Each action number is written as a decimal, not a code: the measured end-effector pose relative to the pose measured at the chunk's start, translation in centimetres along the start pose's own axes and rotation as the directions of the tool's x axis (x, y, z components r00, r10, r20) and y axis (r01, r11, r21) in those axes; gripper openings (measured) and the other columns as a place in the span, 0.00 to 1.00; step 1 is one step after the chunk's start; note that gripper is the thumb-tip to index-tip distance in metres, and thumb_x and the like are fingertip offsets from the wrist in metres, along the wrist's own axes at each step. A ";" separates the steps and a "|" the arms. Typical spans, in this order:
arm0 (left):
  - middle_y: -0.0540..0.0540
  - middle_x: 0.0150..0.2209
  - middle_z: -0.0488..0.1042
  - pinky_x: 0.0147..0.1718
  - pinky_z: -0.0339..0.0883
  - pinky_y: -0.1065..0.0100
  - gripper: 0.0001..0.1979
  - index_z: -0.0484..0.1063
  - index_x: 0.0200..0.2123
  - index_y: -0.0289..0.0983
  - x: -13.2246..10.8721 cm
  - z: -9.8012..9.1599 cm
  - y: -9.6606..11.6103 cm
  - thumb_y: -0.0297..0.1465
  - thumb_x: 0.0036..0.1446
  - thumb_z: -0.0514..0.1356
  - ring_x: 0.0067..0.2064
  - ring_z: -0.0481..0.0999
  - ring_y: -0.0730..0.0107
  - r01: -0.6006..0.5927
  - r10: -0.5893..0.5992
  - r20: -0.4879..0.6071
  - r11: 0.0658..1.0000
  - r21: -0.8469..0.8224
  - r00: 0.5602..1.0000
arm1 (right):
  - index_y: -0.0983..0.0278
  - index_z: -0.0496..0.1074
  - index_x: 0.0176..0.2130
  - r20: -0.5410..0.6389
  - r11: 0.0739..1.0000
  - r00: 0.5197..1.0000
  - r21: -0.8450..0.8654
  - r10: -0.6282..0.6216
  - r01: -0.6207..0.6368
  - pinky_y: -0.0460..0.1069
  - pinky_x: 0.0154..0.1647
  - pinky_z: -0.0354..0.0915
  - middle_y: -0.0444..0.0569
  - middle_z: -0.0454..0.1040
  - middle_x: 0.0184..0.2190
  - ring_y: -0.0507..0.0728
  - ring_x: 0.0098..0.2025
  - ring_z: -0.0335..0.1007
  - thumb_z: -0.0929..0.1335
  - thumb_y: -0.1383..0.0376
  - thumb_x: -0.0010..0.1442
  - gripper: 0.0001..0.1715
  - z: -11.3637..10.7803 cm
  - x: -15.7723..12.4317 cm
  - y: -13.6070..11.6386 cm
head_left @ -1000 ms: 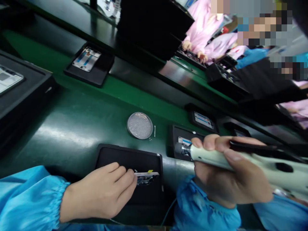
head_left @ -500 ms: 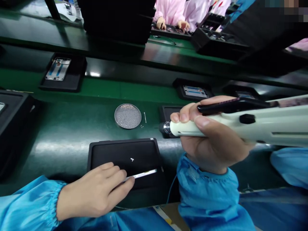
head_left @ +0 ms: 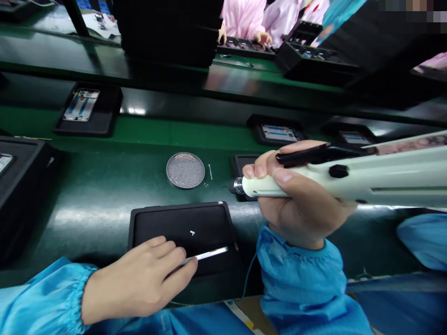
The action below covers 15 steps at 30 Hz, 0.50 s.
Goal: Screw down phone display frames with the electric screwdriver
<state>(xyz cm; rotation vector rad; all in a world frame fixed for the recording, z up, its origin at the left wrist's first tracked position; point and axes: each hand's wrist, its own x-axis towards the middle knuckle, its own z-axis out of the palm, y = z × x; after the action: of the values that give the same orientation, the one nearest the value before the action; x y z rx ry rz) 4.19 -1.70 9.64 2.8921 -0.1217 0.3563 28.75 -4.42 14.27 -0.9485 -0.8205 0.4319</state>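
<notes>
My right hand (head_left: pixel 296 195) is wrapped round a pale green electric screwdriver (head_left: pixel 363 179) with a black lever. Its thin bit points left, above the bench. Over the black tray (head_left: pixel 174 221) at the front, my left hand (head_left: pixel 146 277) pinches a phone frame (head_left: pixel 213 253), seen nearly edge-on; most of it is hidden behind the fingers. Small white bits (head_left: pixel 192 233) lie in that tray. Behind it rests a round perforated screw plate (head_left: pixel 185 170), with copper-coloured screws gathered toward its far rim. A thin white stick (head_left: pixel 210 171) and a few tiny loose pieces are beside the plate.
Black trays with opened phones (head_left: pixel 82 104) (head_left: pixel 280 132) stand along the green strip behind. A tall black block (head_left: pixel 167 30) rises at the back. Black stacked trays (head_left: pixel 21 186) are at left. Across the bench, people in pink sleeves (head_left: pixel 242 18) work; a blue sleeve (head_left: pixel 424 239) is at right.
My right hand and the screwdriver have shifted slightly left. The left hand keeps its pinch on the phone frame, nearly still. A worker's hand at the back has moved left.
</notes>
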 end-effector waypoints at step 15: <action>0.41 0.38 0.73 0.32 0.72 0.59 0.21 0.64 0.57 0.27 0.8 -0.5 0.2 0.17 0.62 0.47 0.34 0.73 0.59 -0.026 0.025 0.147 1.000 0.005 0.989 | 0.65 0.74 0.30 -0.012 0.999 1.000 0.037 0.013 -0.012 0.54 0.27 0.65 0.42 0.69 0.20 0.53 0.23 0.67 0.71 0.73 0.43 0.10 0.1 -0.1 -0.2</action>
<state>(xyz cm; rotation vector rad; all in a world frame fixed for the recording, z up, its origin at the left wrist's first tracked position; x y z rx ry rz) 4.83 -1.84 10.41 2.9242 -0.1828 0.1476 28.65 -4.56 14.42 -0.9215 -0.7933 0.4500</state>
